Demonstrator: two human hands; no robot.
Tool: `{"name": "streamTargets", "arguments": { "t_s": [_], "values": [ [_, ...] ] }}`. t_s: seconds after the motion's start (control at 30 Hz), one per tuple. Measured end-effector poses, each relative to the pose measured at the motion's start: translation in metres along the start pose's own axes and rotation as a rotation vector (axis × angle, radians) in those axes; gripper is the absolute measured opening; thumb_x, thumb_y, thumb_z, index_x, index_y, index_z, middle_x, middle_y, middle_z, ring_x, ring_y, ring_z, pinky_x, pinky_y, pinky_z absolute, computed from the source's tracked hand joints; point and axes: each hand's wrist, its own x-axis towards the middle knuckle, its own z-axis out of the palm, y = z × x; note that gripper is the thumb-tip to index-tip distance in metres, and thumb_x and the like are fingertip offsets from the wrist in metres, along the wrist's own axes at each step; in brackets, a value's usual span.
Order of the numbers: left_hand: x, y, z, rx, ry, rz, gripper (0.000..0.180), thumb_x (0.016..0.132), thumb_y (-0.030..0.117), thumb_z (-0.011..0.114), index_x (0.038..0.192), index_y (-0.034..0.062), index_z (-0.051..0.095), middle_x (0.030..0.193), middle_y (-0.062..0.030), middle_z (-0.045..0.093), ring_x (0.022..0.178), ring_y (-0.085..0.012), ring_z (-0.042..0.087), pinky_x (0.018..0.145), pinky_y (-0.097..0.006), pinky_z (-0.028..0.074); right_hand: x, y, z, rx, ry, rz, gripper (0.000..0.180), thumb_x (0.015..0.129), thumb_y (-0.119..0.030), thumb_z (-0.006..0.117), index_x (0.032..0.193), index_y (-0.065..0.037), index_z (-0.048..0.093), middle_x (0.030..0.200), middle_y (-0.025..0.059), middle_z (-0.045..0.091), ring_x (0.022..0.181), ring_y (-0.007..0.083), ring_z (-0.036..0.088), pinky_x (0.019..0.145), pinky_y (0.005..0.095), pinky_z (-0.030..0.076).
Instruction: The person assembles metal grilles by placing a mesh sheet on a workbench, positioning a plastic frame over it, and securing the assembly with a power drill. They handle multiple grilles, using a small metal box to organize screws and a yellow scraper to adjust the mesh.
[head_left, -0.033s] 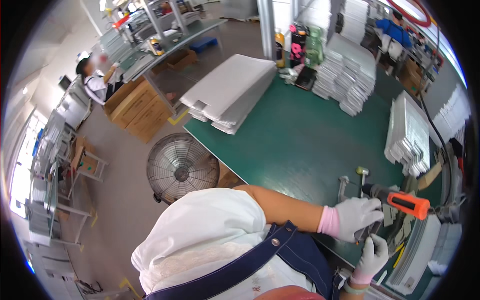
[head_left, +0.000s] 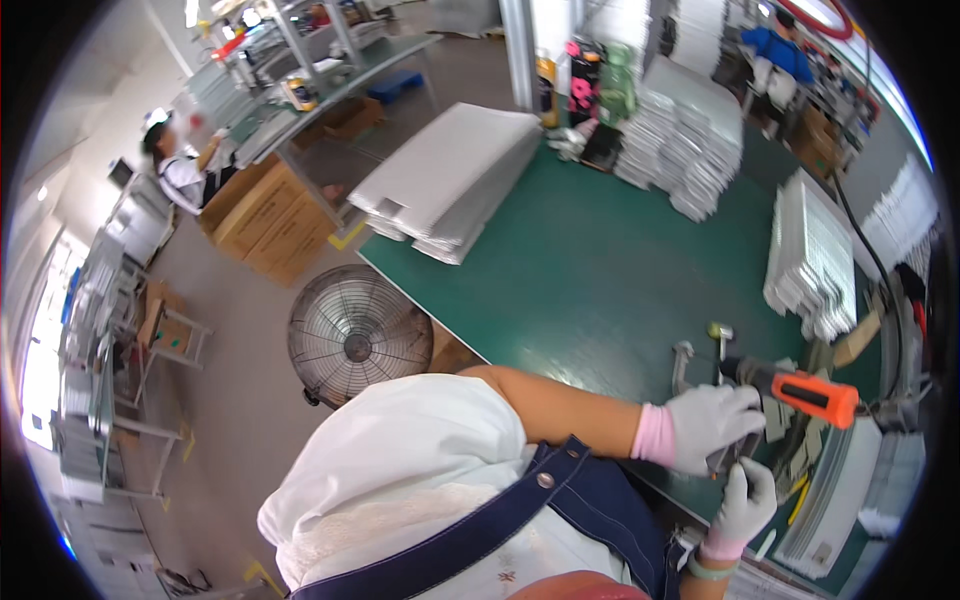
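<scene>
In the head view, the left hand (head_left: 712, 425), gloved in white with a pink cuff, is seen at about four o'clock, its fingers curled around a small dark part (head_left: 730, 455) that is held just below the nose of an orange-and-black power screwdriver (head_left: 795, 388). The screwdriver is lying across the top of that hand, its orange body pointing toward three o'clock. The right hand (head_left: 742, 505), also gloved, is found just below, at about five o'clock, its fingertips pinched up against the same small part; what exactly is gripped cannot be told. Two short metal pieces (head_left: 700, 350) are stood on the green worktable (head_left: 600, 260) just above the hands. A stack of grey panels (head_left: 455, 180) is laid at eleven o'clock on the table's edge, and piles of white ribbed sheets (head_left: 690, 140) are set at one o'clock. A floor fan (head_left: 358, 335) is placed beside the table at nine o'clock. Another person (head_left: 175, 170) is seated at a far bench at ten o'clock.
</scene>
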Motion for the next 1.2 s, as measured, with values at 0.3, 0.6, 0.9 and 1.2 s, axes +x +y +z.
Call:
{"name": "streamTargets", "arguments": {
  "t_s": [0.3, 0.6, 0.9, 1.2],
  "values": [
    [0.003, -0.007, 0.007, 0.050, -0.045, 0.011, 0.052, 0.063, 0.015, 0.078, 0.111, 0.0078, 0.059, 0.102, -0.0116, 0.061, 0.101, -0.0348, 0.058, 0.086, -0.043, 0.052, -0.005, -0.003, 0.009, 0.052, 0.045, -0.008, 0.018, 0.086, -0.008, 0.075, 0.100, 0.002, 0.075, 0.090, 0.0080, 0.073, 0.081, 0.0114, 0.065, 0.075, 0.0262, 0.052],
    [-0.003, -0.009, 0.013, 0.058, -0.023, 0.011, 0.080, 0.058, 0.018, 0.088, 0.127, 0.0054, 0.048, 0.118, -0.0166, 0.057, 0.109, -0.0363, 0.058, 0.090, -0.043, 0.053, -0.010, 0.009, 0.009, -0.149, 0.084, -0.309, 0.024, 0.081, -0.008, 0.077, 0.104, -0.002, 0.074, 0.075, 0.0092, 0.068, 0.064, 0.0184, 0.063, 0.062, 0.0285, 0.050],
    [-0.005, -0.012, 0.015, 0.037, -0.007, 0.016, 0.079, 0.058, 0.020, 0.089, 0.126, 0.0051, 0.050, 0.119, -0.0169, 0.057, 0.112, -0.0374, 0.057, 0.091, -0.044, 0.052, 0.002, 0.009, 0.003, -0.314, 0.010, -0.568, 0.034, 0.079, -0.005, 0.074, 0.112, -0.006, 0.069, 0.068, 0.0091, 0.062, 0.059, 0.0286, 0.061, 0.056, 0.0388, 0.046],
    [0.022, -0.031, -0.019, -0.033, 0.001, 0.115, 0.077, 0.062, 0.017, 0.086, 0.129, 0.0046, 0.050, 0.122, -0.0194, 0.055, 0.111, -0.0370, 0.058, 0.098, -0.042, 0.049, 0.015, -0.011, -0.016, 0.123, 0.077, -0.357, 0.044, 0.090, -0.001, 0.067, 0.133, 0.005, 0.057, 0.089, 0.0034, 0.066, 0.077, 0.0061, 0.058, 0.071, 0.0220, 0.049]
  ]
}}
